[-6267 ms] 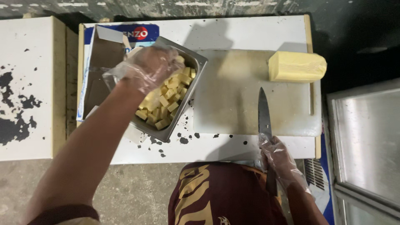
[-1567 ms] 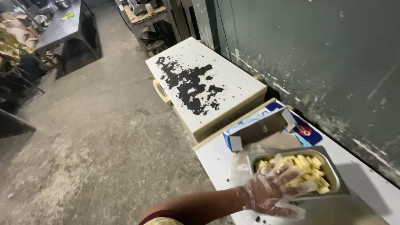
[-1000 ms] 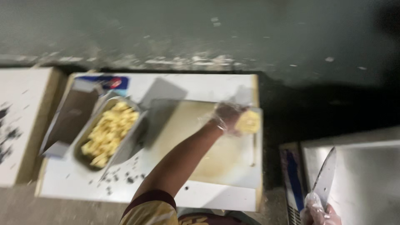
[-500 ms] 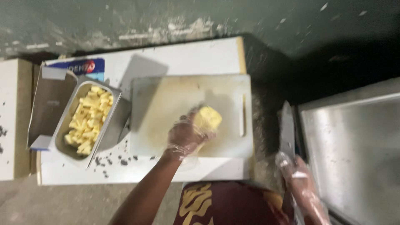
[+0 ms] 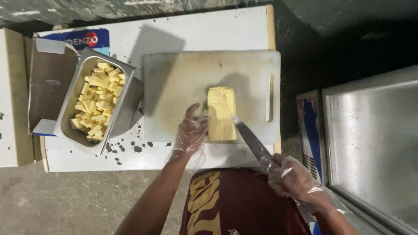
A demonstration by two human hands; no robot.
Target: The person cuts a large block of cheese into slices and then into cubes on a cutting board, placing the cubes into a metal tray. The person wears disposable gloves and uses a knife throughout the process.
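Note:
A pale yellow block of butter (image 5: 221, 112) lies lengthwise on a worn white cutting board (image 5: 174, 82). My left hand (image 5: 190, 132), in a clear plastic glove, rests against the block's left side with fingers spread. In a glove too, my right hand (image 5: 292, 177) grips the handle of a large knife (image 5: 251, 141). The blade points up and left, and its tip reaches the block's near right edge. A steel pan (image 5: 127, 103) holding several yellow cubes stands tilted to the left of the board.
An open cardboard box (image 5: 48, 82) lies under the pan at the left. Dark specks dot the white table (image 5: 226, 30) near its front edge. A steel surface (image 5: 374, 143) stands to the right, across a dark gap.
My left hand has brought the butter block to the middle of the board and set it lengthwise. My right hand has swung the knife in from the right to the block.

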